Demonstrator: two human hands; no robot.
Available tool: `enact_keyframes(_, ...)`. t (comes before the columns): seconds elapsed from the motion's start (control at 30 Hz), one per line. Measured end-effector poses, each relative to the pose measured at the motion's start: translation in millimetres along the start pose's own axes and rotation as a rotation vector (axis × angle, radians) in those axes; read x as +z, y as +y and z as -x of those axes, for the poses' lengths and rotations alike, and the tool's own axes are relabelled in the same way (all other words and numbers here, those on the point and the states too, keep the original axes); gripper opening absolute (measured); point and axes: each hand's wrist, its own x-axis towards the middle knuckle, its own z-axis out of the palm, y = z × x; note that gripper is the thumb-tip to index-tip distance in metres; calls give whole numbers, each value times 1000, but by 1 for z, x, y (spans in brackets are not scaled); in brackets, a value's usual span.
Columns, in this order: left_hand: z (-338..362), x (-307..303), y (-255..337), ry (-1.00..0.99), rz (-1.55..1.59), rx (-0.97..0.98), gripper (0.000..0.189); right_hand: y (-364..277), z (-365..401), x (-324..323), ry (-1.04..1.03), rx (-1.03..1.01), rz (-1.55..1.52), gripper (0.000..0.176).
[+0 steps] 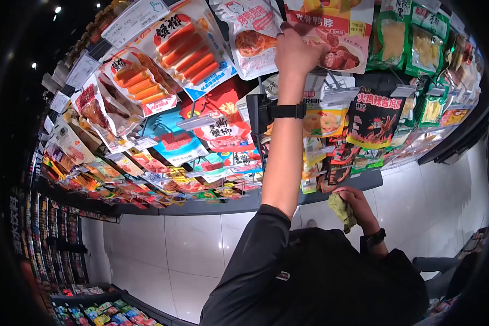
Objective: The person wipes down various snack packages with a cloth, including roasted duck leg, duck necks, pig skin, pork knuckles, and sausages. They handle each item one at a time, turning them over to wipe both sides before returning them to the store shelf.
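Observation:
My left hand (299,51) reaches up to the top row of hanging snack packets. Its bent fingers are at the left edge of a red and white duck-neck packet (339,54), with the thumb across its front, and it appears to grip that edge. Just left of this hand hangs a white and pink packet (251,41) with a picture of roasted meat. Lower down, near my body, my right hand (357,206) is closed around a crumpled green cloth (342,212), which hangs from its fingers.
Crab-stick packets (187,51) hang to the left, and green packets (413,38) to the right. A black packet (376,119) hangs below. Clear price holders (201,119) stick out from the rack. Behind lie a tiled floor (193,261) and a low shelf of colourful goods (108,312).

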Motion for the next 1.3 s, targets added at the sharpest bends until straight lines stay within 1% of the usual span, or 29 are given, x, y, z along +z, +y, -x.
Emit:
enact_keyframes(0.03, -1, 5, -2, 122, -81, 47, 94, 2, 0, -4, -4, -2, 13, 24)
enact_keyframes(0.07, -2, 3, 1, 127, -83, 48, 94, 2, -1, -7, -7, -4, 26, 25)
enact_keyframes(0.13, -1, -3, 3, 36, -102, -75, 88, 1, -1, -14, -9, 4, 49, 24)
enact_keyframes(0.17, 0, -6, 5, 41, -107, -78, 88, 1, -2, -17, -9, 11, 70, 24)
enact_keyframes(0.23, 4, -12, 6, 7, 69, -115, 72, 1, -4, -21, -6, 16, 90, 24)
enact_keyframes(0.27, 5, -16, 5, 11, 64, -115, 72, -7, -4, -17, 7, 18, 108, 24)
enact_keyframes(0.33, 6, -22, 2, -108, 461, -116, 53, -10, -4, -18, -2, 21, 105, 23)
enact_keyframes(0.37, 7, -20, -3, -81, 552, -60, 38, 0, -5, -27, -6, 26, 103, 22)
enact_keyframes(0.4, 12, -26, 4, -78, 548, -62, 38, -2, -5, -27, -11, 27, 103, 22)
enact_keyframes(0.47, 23, -42, 14, -206, 730, 26, 30, -3, -5, -29, -42, 1, 150, 22)
enact_keyframes(0.5, 26, -49, 14, -288, 751, -26, 28, -1, -6, -30, -47, 3, 150, 22)
enact_keyframes(0.53, 29, -54, 16, -284, 749, -30, 28, 4, -8, -33, -60, -27, 171, 22)
enact_keyframes(0.6, 34, -60, 20, -341, 1092, -21, 33, 7, -7, -35, -76, -57, 191, 22)
enact_keyframes(0.63, 35, -63, 20, -364, 1088, 19, 35, 6, -7, -36, -82, -51, 170, 21)
enact_keyframes(0.77, 48, -72, 32, -354, 1199, 29, 38, 0, -4, -35, -89, -42, 127, 21)
enact_keyframes(0.87, 61, -78, 40, -375, 1271, 48, 33, 2, -3, -39, -93, 2, 102, 21)
enact_keyframes(0.93, 71, -85, 45, -388, 1274, 32, 35, 5, -2, -42, -92, 2, 80, 22)
enact_keyframes(1.07, 99, -93, 51, -332, 1224, 20, 39, -3, 3, -42, -59, 16, 46, 22)
enact_keyframes(1.13, 115, -96, 46, -388, 1243, -24, 38, -3, 3, -44, -57, 26, 21, 22)
enact_keyframes(1.2, 144, -96, 34, -437, 1227, -122, 35, -2, 4, -49, -58, 26, -1, 21)
enact_keyframes(1.23, 162, -94, 24, -439, 1152, -153, 35, 3, 8, -51, -11, 26, -30, 26)
enact_keyframes(1.27, 184, -90, 15, -464, 1151, -219, 35, 8, 11, -54, 38, 26, -61, 31)
enact_keyframes(1.3, 203, -84, 2, -510, 1129, -262, 34, 10, 9, -60, 43, 23, -66, 31)
